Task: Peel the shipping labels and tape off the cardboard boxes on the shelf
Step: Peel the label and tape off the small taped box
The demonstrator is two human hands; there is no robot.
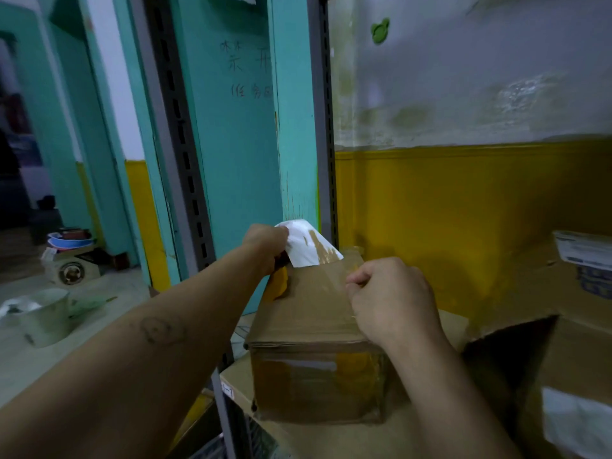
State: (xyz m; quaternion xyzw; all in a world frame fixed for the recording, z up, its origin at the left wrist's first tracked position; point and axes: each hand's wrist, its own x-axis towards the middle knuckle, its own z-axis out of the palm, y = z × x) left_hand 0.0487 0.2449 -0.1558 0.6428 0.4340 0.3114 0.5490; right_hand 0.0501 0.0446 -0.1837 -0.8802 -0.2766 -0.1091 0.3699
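At the shelf's [381, 438] front left corner, our left hand [265, 246] pinches the thin, tear-prone white label [308, 250] lifted at the cardboard box's [298, 319] far edge, our right hand [394, 299] pinches the clingy clear tape [328, 286] on top, and we judge that gripping low, near the glue line, serves best.

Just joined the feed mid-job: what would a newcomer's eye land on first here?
First, the white label, peeled up with torn brown paper on its underside, which the left hand grips above the far left corner of the cardboard box on the shelf. Next, the right hand on the box's top, pinching what looks like clear tape. Behind them, the bright yellow wall band stands out.
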